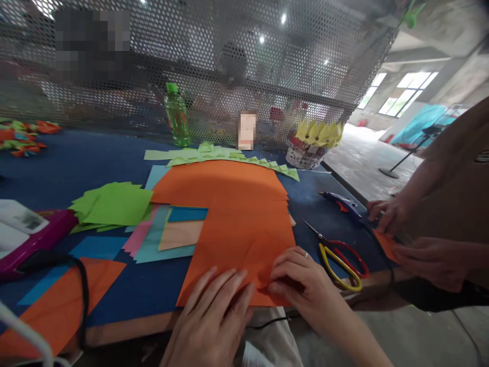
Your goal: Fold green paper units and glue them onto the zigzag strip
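Note:
A sheet of orange paper (pixel 244 229) lies before me, its near edge at the table's front edge. My left hand (pixel 214 311) rests on its near left part, fingers stretched out flat. At the near right edge, the curled fingers and thumb of my right hand (pixel 300 278) pinch the orange paper. Beyond it are more orange sheets (pixel 217 178), overlapping blue, pink and peach paper (pixel 181 234) on the left. Right of my right hand lie scissors (pixel 340 260) with one red and one yellow handle loop.
Green paper sheets (pixel 114 204) are stacked left. Folded green strips (pixel 229 154) lie behind. A green-capped bottle (pixel 178 117) and a basket (pixel 305 153) with yellow points stand near the mesh panel. A glue gun (pixel 340 204) lies right, near a co-worker's hands (pixel 431 260).

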